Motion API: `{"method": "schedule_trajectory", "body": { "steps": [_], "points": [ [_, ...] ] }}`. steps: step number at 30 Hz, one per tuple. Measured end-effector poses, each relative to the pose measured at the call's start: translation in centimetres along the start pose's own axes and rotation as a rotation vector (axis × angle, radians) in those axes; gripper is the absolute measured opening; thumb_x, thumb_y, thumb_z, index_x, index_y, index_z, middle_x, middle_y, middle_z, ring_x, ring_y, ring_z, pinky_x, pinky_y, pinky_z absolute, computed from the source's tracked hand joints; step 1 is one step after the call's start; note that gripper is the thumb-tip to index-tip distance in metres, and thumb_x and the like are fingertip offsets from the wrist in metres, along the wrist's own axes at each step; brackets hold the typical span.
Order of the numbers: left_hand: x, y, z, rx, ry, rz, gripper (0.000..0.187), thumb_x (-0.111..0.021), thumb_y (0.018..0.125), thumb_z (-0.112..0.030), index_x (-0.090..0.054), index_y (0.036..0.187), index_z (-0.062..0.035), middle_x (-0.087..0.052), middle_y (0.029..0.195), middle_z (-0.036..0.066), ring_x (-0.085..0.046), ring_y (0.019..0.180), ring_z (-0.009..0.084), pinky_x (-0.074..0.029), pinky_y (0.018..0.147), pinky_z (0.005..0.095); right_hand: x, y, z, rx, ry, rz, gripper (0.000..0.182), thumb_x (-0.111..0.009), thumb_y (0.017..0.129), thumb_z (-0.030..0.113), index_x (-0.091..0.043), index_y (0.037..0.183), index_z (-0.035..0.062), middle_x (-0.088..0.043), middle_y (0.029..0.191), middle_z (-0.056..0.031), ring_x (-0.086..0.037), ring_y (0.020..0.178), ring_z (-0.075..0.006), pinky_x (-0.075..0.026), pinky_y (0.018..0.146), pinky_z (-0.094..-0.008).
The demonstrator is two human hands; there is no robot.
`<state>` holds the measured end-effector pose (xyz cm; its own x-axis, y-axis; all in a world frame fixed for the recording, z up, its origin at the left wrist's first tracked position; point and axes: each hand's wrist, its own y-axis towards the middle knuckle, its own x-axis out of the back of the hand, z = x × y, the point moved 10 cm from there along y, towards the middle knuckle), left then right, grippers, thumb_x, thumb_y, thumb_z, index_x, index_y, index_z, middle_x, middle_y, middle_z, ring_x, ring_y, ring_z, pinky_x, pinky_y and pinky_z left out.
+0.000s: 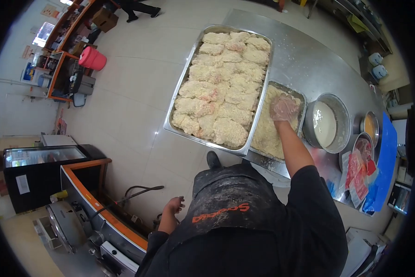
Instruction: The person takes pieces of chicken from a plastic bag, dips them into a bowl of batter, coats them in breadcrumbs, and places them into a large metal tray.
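My right hand (284,107), in a clear plastic glove, lies on the pale crumbs (267,129) that fill a shallow metal tray (303,104). Its fingers look stretched out over the crumbs; anything beneath the palm is hidden. Left of it, a large steel pan (192,57) holds rows of crumb-coated pieces (230,129), some with pinkish patches. My left hand (174,203) hangs low beside my apron, away from the table, with loosely bent fingers and nothing visible in it.
Right of the crumb tray stands a metal bowl (347,117) of white batter (325,123). Beyond it are a smaller orange-yellow bowl (370,125) and red-and-clear plastic bags (357,173). The steel table (304,53) carries scattered crumbs. A person's legs (140,8) show at the back.
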<state>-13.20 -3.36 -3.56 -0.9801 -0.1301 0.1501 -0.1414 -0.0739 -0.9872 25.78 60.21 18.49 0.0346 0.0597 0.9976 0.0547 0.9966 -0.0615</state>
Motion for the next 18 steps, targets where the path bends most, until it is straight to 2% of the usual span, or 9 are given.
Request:
{"method": "schedule_trajectory", "body": {
  "steps": [4,7,10,11,12,13,14,16,18],
  "points": [
    [1.8,-2.1,0.4,-0.035,0.075,-0.091,0.046,-0.046,0.095,-0.038,-0.052,0.129,-0.0076,-0.061,0.083,0.008,-0.043,0.052,0.0144,-0.035,0.047,0.0315,0.7,-1.1,-0.4,-0.025,0.060,-0.121,0.041,-0.044,0.094,0.042,-0.068,0.105,0.0111,-0.065,0.111,-0.0147,-0.060,0.106,-0.0332,-0.041,0.093,-0.0508],
    [2.3,-0.5,1.8,-0.115,0.143,-0.081,0.042,-0.047,0.095,-0.036,-0.053,0.125,-0.0067,-0.060,0.081,0.008,-0.043,0.052,0.0149,-0.035,0.046,0.0331,3.3,-3.3,-0.2,-0.058,0.096,-0.116,0.043,-0.043,0.094,0.043,-0.067,0.111,0.0114,-0.062,0.119,-0.0153,-0.055,0.114,-0.0335,-0.037,0.098,-0.0514],
    [1.8,-0.5,3.2,-0.099,0.186,-0.055,0.039,-0.048,0.094,-0.034,-0.052,0.122,-0.0066,-0.060,0.081,0.009,-0.043,0.052,0.0152,-0.035,0.045,0.0346,-0.1,-5.8,0.6,0.092,0.157,-0.261,0.046,-0.041,0.095,0.046,-0.066,0.112,0.0112,-0.062,0.118,-0.0148,-0.055,0.113,-0.0352,-0.035,0.099,-0.0520],
    [1.6,-1.7,2.9,-0.107,0.167,-0.061,0.039,-0.048,0.094,-0.034,-0.052,0.121,-0.0067,-0.060,0.081,0.009,-0.043,0.052,0.0153,-0.035,0.045,0.0350,-0.2,-5.7,0.6,0.092,0.154,-0.214,0.046,-0.042,0.094,0.047,-0.066,0.112,0.0113,-0.061,0.119,-0.0150,-0.055,0.114,-0.0350,-0.034,0.100,-0.0530],
    [0.4,-7.0,1.0,-0.149,0.093,-0.091,0.039,-0.048,0.094,-0.034,-0.052,0.122,-0.0070,-0.060,0.082,0.009,-0.044,0.052,0.0153,-0.036,0.045,0.0353,0.1,-5.4,0.4,0.087,0.152,-0.171,0.046,-0.043,0.094,0.047,-0.066,0.113,0.0115,-0.061,0.119,-0.0152,-0.054,0.115,-0.0347,-0.032,0.101,-0.0540],
    [0.3,-6.8,0.7,-0.135,0.048,-0.099,0.039,-0.048,0.094,-0.033,-0.052,0.123,-0.0073,-0.060,0.082,0.009,-0.044,0.052,0.0153,-0.036,0.046,0.0355,0.5,-4.9,0.3,0.083,0.149,-0.141,0.046,-0.044,0.093,0.047,-0.065,0.113,0.0116,-0.061,0.120,-0.0153,-0.053,0.117,-0.0344,-0.031,0.103,-0.0550],
    [0.2,-6.8,0.4,-0.122,0.003,-0.108,0.040,-0.048,0.094,-0.033,-0.051,0.124,-0.0076,-0.060,0.083,0.009,-0.044,0.053,0.0153,-0.037,0.046,0.0356,0.8,-4.7,-0.1,0.098,0.142,-0.140,0.046,-0.045,0.093,0.047,-0.065,0.113,0.0105,-0.062,0.117,-0.0149,-0.055,0.115,-0.0338,-0.034,0.101,-0.0530],
    [0.7,0.8,4.1,0.049,-0.037,-0.090,0.041,-0.047,0.094,-0.033,-0.051,0.127,-0.0083,-0.060,0.085,0.010,-0.044,0.054,0.0152,-0.037,0.047,0.0356,0.7,-4.2,-0.8,0.144,0.126,-0.128,0.046,-0.047,0.092,0.046,-0.064,0.113,0.0083,-0.065,0.113,-0.0140,-0.058,0.112,-0.0326,-0.040,0.098,-0.0490],
    [1.2,1.9,2.0,-0.093,0.157,-0.047,0.042,-0.047,0.095,-0.034,-0.050,0.129,-0.0088,-0.060,0.086,0.010,-0.044,0.055,0.0150,-0.038,0.048,0.0350,1.1,-4.0,-0.9,0.208,0.016,0.268,0.048,-0.056,0.087,0.044,-0.064,0.114,0.0054,-0.066,0.113,-0.0171,-0.062,0.108,-0.0347,-0.045,0.095,-0.0468]
  ]
}}
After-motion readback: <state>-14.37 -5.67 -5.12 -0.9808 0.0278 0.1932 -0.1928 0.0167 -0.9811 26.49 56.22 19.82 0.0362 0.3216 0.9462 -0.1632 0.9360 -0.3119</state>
